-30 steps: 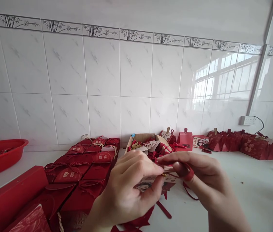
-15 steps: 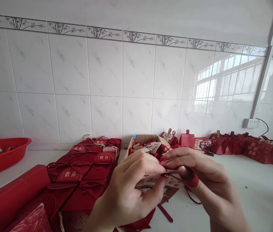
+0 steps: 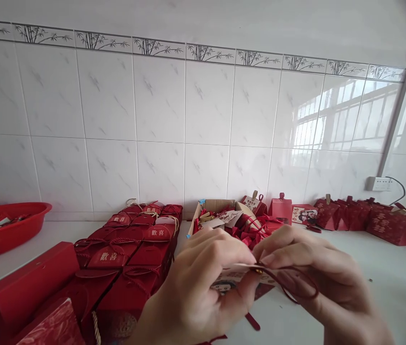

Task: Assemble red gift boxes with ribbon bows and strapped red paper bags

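My left hand [image 3: 191, 282] is closed on the top edge of a small printed gift box [image 3: 224, 286] with a cartoon picture on its pale side. Most of the box is behind my fingers. A tiny gold piece [image 3: 259, 271] shows at the edge, beside my left thumb. My right hand [image 3: 328, 273] pinches a dark red ribbon [image 3: 314, 293] at the same edge, and its loop curves across my right fingers. The exact spot where the fingertips meet is partly hidden.
Rows of red gift boxes [image 3: 141, 258] with cords stand at left, near a red plastic basin [image 3: 16, 239]. An open carton [image 3: 220, 203] of red ribbons and tags sits behind my hands. More red boxes [image 3: 386, 225] line the tiled wall at right, below a socket [image 3: 380, 183].
Both hands have shifted slightly right in view. The red ribbon, wrapped round my right thumb before, now hangs as an open loop by my right fingers. My left hand keeps its hold.
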Demonstrator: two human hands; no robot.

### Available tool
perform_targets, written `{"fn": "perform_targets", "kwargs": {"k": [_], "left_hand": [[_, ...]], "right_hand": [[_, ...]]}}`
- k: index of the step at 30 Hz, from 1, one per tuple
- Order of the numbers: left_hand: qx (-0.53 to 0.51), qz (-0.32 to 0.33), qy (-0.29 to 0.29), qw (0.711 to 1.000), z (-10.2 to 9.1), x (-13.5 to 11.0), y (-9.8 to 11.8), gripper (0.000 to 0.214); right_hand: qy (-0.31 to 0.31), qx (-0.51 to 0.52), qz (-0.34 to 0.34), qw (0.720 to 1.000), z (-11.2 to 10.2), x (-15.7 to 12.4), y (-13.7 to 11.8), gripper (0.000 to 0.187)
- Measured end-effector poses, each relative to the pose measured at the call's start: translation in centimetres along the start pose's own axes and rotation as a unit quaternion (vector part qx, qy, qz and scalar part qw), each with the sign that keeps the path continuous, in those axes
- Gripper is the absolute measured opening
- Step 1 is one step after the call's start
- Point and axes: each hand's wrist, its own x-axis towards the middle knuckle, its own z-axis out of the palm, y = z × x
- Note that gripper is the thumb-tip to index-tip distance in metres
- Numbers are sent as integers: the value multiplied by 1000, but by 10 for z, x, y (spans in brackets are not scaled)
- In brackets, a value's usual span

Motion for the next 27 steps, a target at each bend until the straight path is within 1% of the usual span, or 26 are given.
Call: {"fn": "perform_targets", "kwargs": {"k": [2, 4, 6, 7, 11, 15, 20, 24, 27], "left_hand": [[3, 4, 2, 1000, 0, 0, 0, 30], [8, 5, 2, 1000, 0, 0, -1, 30], [18, 10, -1, 1000, -1, 0, -3, 29], [23, 13, -1, 1000, -1, 0, -3, 29], [21, 12, 2, 1000, -1, -1, -5, 27], [13, 5, 0, 1000, -3, -1, -6, 28], [1, 0, -1, 1000, -3, -2, -5, 29], [13, -7, 2, 1000, -2, -2, -5, 29], [17, -10, 6, 1000, -2, -3, -5, 31]], "right_hand": [[-1, -1, 19, 1000, -1, -2, -1, 34], [15, -20, 39, 999, 1, -2, -1, 37], [25, -43, 56, 997, 5, 1, 0, 42], [25, -52, 62, 996, 6, 3, 0, 41], [22, -53, 51, 997, 11, 11, 2, 26], [34, -43, 50, 997, 14, 12, 1, 27], [43, -40, 34, 998, 15, 14, 1, 22], [58, -16, 38, 997, 16, 13, 5, 24], [73, -5, 45, 996, 17, 12, 7, 22]]}}
